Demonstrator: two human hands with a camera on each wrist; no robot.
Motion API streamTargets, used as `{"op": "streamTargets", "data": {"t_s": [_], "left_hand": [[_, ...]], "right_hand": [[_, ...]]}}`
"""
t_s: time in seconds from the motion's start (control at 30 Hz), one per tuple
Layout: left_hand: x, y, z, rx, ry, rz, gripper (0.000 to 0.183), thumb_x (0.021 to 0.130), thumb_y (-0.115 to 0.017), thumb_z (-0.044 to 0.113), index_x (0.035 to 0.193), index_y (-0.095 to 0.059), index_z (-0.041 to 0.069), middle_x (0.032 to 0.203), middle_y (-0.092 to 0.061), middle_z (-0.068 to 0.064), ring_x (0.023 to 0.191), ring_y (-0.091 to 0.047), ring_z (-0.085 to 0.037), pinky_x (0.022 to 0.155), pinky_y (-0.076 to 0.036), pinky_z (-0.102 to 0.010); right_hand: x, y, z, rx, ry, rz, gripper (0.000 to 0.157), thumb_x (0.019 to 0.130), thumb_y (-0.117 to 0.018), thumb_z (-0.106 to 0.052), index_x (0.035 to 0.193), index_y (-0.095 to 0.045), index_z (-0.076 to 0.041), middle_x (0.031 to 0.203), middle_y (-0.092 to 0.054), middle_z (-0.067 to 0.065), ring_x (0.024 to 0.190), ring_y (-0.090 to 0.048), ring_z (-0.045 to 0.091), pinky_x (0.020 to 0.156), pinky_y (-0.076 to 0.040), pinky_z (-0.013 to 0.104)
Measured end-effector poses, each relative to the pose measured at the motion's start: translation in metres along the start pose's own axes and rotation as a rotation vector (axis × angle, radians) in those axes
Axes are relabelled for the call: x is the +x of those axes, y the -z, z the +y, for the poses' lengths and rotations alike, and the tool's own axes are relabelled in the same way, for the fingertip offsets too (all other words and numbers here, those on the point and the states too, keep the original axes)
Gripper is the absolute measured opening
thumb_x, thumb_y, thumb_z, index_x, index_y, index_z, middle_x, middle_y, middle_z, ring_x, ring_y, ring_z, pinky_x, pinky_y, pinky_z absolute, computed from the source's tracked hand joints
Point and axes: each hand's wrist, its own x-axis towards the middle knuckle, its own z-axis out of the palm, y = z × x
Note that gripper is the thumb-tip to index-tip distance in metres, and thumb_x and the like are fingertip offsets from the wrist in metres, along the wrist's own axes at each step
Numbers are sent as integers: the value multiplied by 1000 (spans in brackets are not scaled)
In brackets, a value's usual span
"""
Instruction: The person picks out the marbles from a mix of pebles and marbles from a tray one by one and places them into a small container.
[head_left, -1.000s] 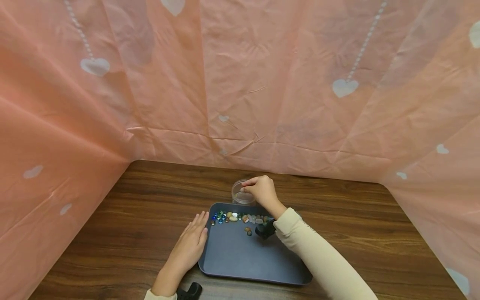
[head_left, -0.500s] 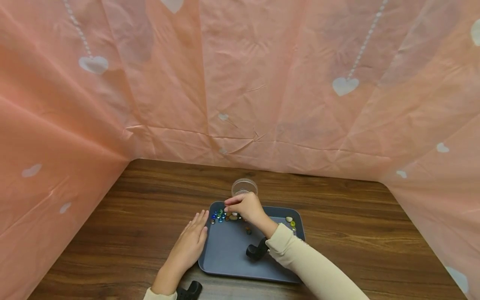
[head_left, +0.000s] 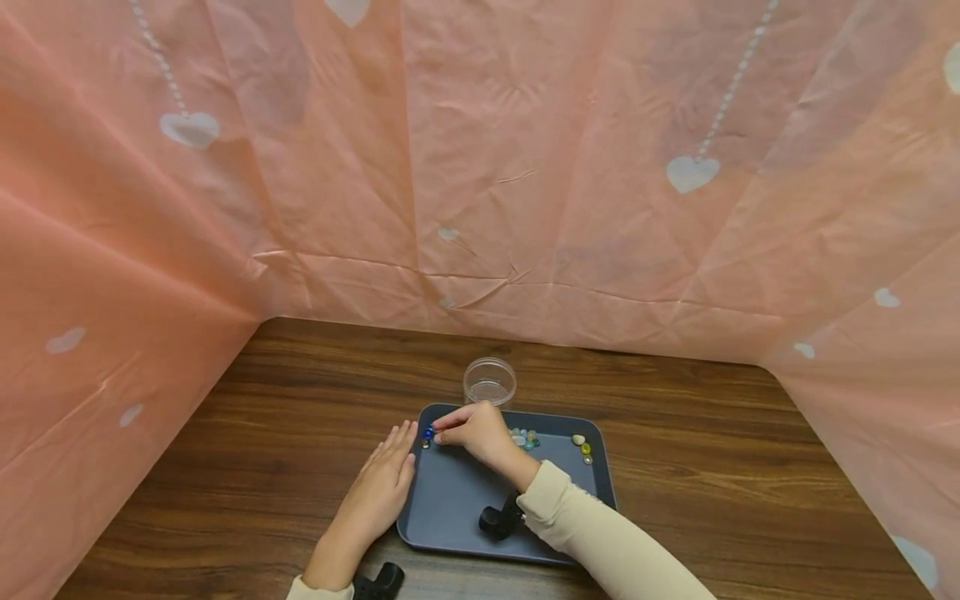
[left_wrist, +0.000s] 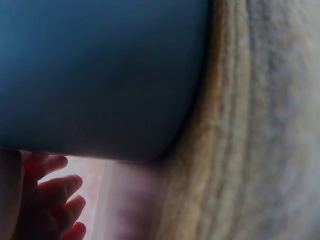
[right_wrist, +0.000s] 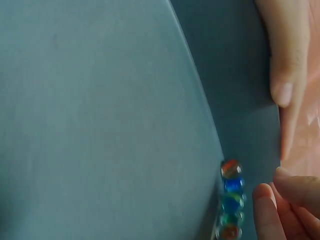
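In the head view my right hand (head_left: 480, 433) reaches over the dark grey tray (head_left: 450, 517) to its back left corner. The thumb and forefinger stand slightly apart beside blue glass marbles (head_left: 427, 434). A row of shiny marbles (right_wrist: 233, 201), orange, blue and green, lies against the tray wall in the right wrist view, with the right fingertips (right_wrist: 265, 192) close by and nothing visible between them. My left hand (head_left: 386, 479) lies with straight fingers along the tray's left side, its thumb at the rim. A clear round jar (head_left: 490, 363) stands just behind the tray.
Pale and greenish stones (head_left: 528, 440) lie by the tray's back wall, partly behind the right hand. Near the right wall are a cream stone (head_left: 578, 439) and a yellow one (head_left: 586, 448). A pink curtain (head_left: 480, 167) encloses the wooden table (head_left: 712, 433).
My right hand has come from over the jar's mouth down and leftward to the marbles in the tray's back left corner. The left hand has stayed put.
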Motion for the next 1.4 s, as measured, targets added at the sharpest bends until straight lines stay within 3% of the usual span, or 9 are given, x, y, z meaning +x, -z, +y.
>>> {"op": "streamTargets", "data": {"t_s": [0.17,0.37,0.57,1.07,1.4], "left_hand": [[-1,0,0,-9,-1,-7,48,106,-42,16,151,-39,1,159,-36,-18,150,-29,-37,122,-24,-57],[0,0,0,-10,-6,-8,48,106,-43,16,151,-38,0,158,-36,-19,150,-30,-37,122,-24,-58],[-1,2,1,-12,-9,-1,48,105,-43,15,151,-39,0,158,-37,-19,149,-30,-38,122,-25,-58],[-2,2,2,9,-34,20,47,105,-44,13,149,-41,-1,156,-40,-21,147,-34,-39,120,-28,-58],[-3,3,4,5,-29,12,47,105,-44,14,150,-41,0,156,-39,-21,148,-33,-39,121,-27,-57]], "right_hand": [[-1,-11,0,-21,17,-7,15,76,-83,-7,90,-81,-4,84,-78,10,76,-72,8,62,-55,17],[-2,-15,-3,-47,33,16,15,75,-83,-4,90,-81,-1,84,-78,12,76,-74,14,59,-55,16],[-1,-19,-9,-132,25,50,14,75,-84,-3,88,-81,-2,83,-78,10,78,-74,15,59,-55,17],[-7,-30,-11,-364,152,68,7,76,-81,-2,83,-81,-3,84,-78,9,81,-75,19,63,-58,20],[-5,-28,-3,-291,185,81,7,75,-83,-5,82,-81,-4,81,-78,9,78,-76,18,60,-57,18]]}}
